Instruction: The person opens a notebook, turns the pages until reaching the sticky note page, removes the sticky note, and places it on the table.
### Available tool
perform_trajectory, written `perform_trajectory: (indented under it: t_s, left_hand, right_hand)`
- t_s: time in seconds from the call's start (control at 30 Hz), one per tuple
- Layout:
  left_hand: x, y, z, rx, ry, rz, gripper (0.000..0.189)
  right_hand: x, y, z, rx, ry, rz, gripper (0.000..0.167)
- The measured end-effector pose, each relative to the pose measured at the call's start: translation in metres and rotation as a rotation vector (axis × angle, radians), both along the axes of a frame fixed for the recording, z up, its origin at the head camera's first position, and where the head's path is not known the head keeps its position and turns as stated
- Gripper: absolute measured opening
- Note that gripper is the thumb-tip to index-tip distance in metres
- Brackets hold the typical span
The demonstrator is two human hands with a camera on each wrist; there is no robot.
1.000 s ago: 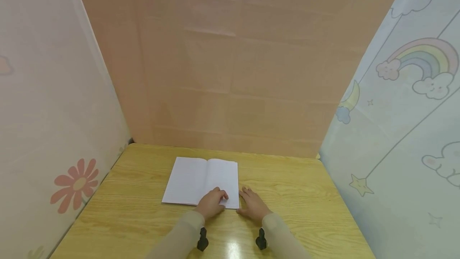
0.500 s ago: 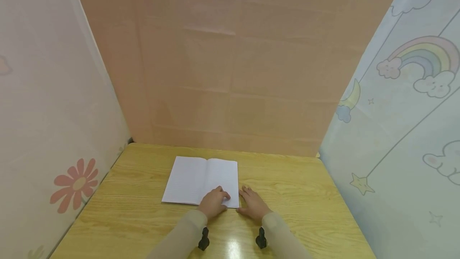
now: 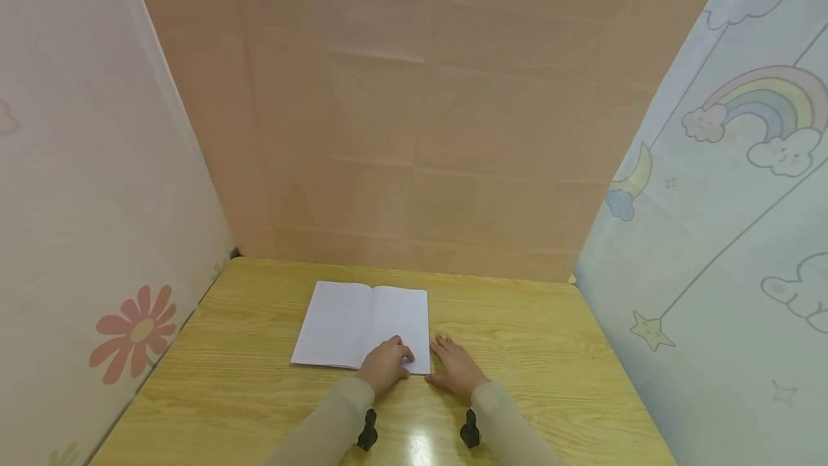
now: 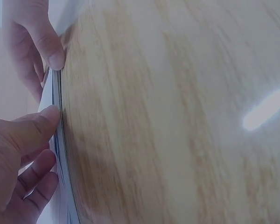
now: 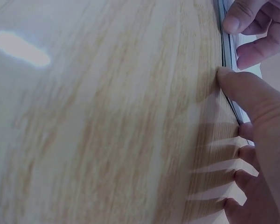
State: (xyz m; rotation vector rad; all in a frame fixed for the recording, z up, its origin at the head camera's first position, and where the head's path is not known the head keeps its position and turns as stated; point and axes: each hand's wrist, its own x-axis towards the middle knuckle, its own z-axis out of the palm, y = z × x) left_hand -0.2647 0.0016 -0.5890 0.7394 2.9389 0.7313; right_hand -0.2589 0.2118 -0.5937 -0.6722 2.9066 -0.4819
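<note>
Shift: compared with a second ago, the left hand point(image 3: 384, 367) lies slightly further right on the notebook point(image 3: 365, 318), closer to the right hand point(image 3: 458, 372); notebook and right hand match their earlier places.
Notebook: open and flat, left of centre on the tabletop point(image 3: 550, 358), ruled pages up, spine running away from the person.
Notebook edges: its far edge leaves a narrow strip of wood before the back panel point(image 3: 414, 113); its right edge meets the right hand.
Room on the wood: wide to the left and right; the near side is shared with both forearms.
Left hand pose: reaches over the lower part of the right page, fingers bent, thumb tip against the near edge; I cannot tell whether it pinches a page.
Right hand pose: fingers spread beside the right edge, thumb at the near right corner; it grips nothing.
Hands together: near each other, apart by a small gap.
Sleeves: pale, cut off at the bottom, with black devices point(image 3: 366, 431) at the wrists.
Hard to see: part of the right page sits behind the left hand; both wrist views show the notebook only as a thin, oblique strip.
</note>
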Motion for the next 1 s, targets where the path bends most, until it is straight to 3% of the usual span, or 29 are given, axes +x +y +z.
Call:
perform_trajectory:
  t_s: [0.4, 0.6, 1.0]
  left_hand:
    - [0.0014, -0.0038, 0.005, 0.011, 0.016, -0.043, 0.008]
    - [0.001, -0.004, 0.0023, 0.049, 0.024, -0.013, 0.007]
    - [0.0019, -0.0047, 0.0016, 0.177, -0.057, 0.067, 0.009]
  right_hand:
    - [0.0012, -0.0006, 0.0021, -0.006, -0.013, -0.005, 0.074]
    - [0.0018, -0.0009, 0.0029, -0.005, -0.024, -0.011, 0.075]
    - [0.0019, -0.0025, 0.0028, 0.0, -0.043, -0.028, 0.076]
